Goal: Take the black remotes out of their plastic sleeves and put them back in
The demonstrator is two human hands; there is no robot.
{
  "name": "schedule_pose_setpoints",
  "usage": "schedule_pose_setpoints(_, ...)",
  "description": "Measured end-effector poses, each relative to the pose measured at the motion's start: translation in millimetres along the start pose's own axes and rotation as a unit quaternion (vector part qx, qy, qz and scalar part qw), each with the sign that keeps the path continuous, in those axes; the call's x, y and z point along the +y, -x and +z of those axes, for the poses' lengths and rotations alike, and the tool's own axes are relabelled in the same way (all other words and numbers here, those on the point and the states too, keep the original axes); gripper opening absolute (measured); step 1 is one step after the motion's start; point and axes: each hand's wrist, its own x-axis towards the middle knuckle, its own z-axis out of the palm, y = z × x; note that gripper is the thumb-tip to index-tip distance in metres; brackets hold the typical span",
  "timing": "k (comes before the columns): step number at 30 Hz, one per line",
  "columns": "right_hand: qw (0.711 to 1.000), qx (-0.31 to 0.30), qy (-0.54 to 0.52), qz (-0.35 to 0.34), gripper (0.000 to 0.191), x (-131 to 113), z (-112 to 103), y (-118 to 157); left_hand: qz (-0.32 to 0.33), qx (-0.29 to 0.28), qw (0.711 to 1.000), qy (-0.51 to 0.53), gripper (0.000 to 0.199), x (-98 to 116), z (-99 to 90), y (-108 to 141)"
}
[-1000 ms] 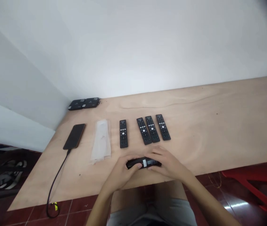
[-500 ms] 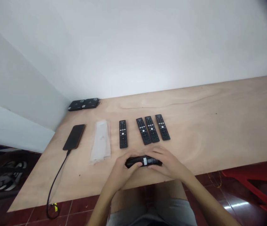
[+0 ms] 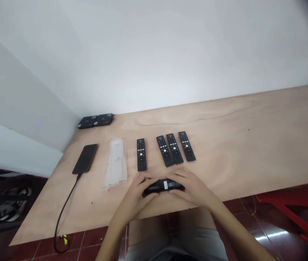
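Thumbs and fingers of our left hand (image 3: 136,193) and right hand (image 3: 193,185) close on opposite ends of one black remote control (image 3: 159,186), labelled side up, near the front edge of the wooden table (image 3: 241,152). Its long axis runs left to right, crosswise to the four remote controls (image 3: 165,150) beyond; both hands are equally near. We cannot tell whether the held remote touches the table.
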Motion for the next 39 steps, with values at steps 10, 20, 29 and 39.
schedule_pose_setpoints(10, 1.0, 0.011, -0.022, 0.017, 0.048, -1.9, -3.5, 0.0, -0.03, 0.124, 0.981, 0.146, 0.034, -7.8, -14.0, 14.7)
schedule_pose_setpoints(20, 0.999, 0.008, -0.027, 0.019, 0.049, -0.8, -2.5, 0.4, -0.024, 0.107, 0.968, 0.225, 0.038, -11.0, -12.3, 15.7)
schedule_pose_setpoints(29, 0.999, 0.006, -0.032, 0.018, 0.047, -1.9, -4.0, 1.0, -0.02, 0.088, 0.99, 0.112, 0.046, -3.2, -11.2, 12.3)
schedule_pose_setpoints(39, 1.0, -0.011, -0.02, -0.016, 0.051, -6.1, -3.5, -1.6, 0.049, 0.01, 0.999, -0.013, 0.047, 4.1, 3.7, 3.6)
